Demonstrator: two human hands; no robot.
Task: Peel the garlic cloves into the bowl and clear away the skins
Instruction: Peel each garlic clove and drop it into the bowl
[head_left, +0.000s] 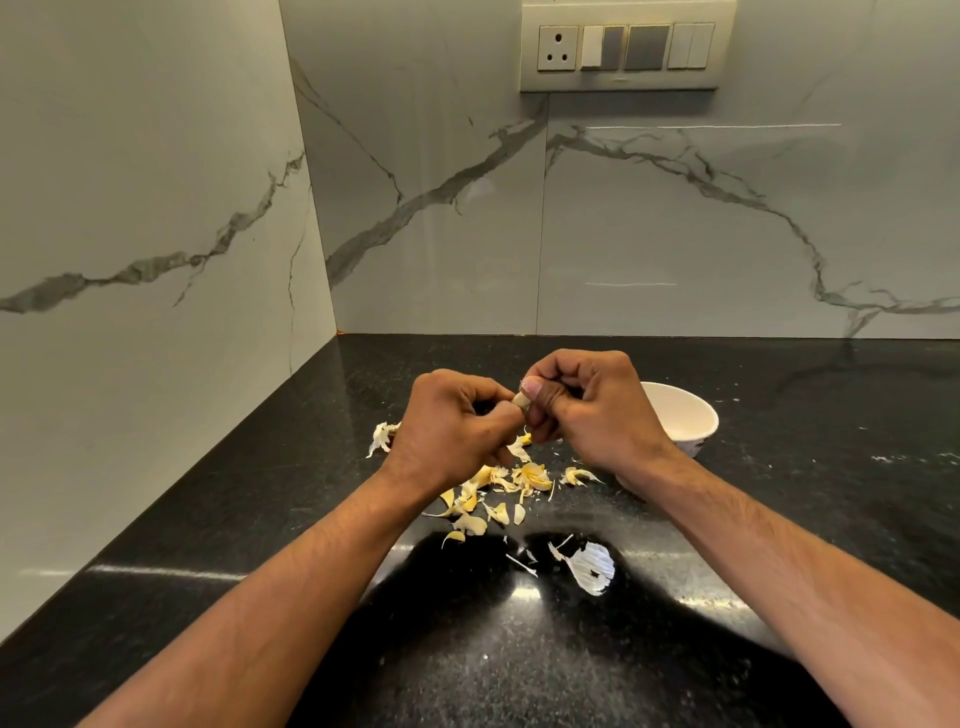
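Two bare forearms reaching in from the bottom edge over a glossy black speckled stone counter (218, 519). Nearest of the debris: one large papery white garlic skin (592, 567), lying flat on the counter between the forearms, with a few thin white slivers just beside it. Farther back, under the hands: a loose scatter of yellowish garlic skins (498, 493), too many and too overlapped to count; one separate whitish skin scrap (382, 435) left of the left hand.

Left hand (457, 426): fingers curled, thumb and fingertips pinching one small pale garlic clove (521, 400). Right hand (582, 410): fingers likewise curled, thumb pressed against the same clove from the other side. Clove held in the air above the skin scatter, mostly hidden by the fingers.

One white round bowl (691, 415) standing on the counter just behind and right of the right hand, partly covered by that wrist; visible part of the inside showing no contents, remainder hidden.

Behind: grey-veined white marble wall (675, 218), meeting in a corner at left; one cream switch plate (626, 49) with a single three-pin socket.
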